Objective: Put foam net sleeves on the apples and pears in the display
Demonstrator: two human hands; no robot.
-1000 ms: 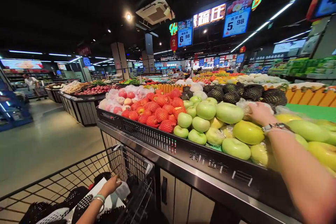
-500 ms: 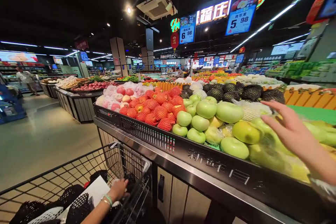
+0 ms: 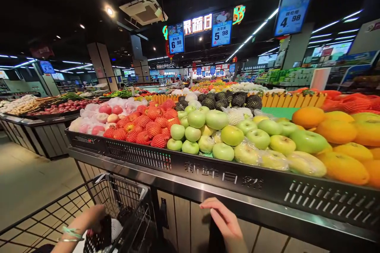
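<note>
My left hand (image 3: pixel 92 218), with a pale green bracelet and a bangle at the wrist, is inside the shopping cart (image 3: pixel 148 193). Its fingers are blurred and partly hidden against a fruit in black foam netting (image 3: pixel 101 237); whether they grip it I cannot make out. A white foam net (image 3: pixel 116 228) shows just right of it. My right hand (image 3: pixel 222 221) hangs in front of the stand's wooden panel, below the metal edge, with nothing in it and its fingers stretched out. Green apples (image 3: pixel 196 118) lie in the black display tray (image 3: pixel 202 166) above it.
Red-netted apples (image 3: pixel 139 122) and plastic-wrapped pink fruit (image 3: pixel 97 114) fill the display's left part. Oranges (image 3: pixel 344 166) are heaped on the right. Black-netted fruit (image 3: pixel 237 101) lies behind the green apples. Another produce stand (image 3: pixel 50 134) stands at left, beyond the floor.
My right hand has come down from over the green apples to below the display edge. My left hand has moved left within the cart. The view has swung right, bringing the oranges in.
</note>
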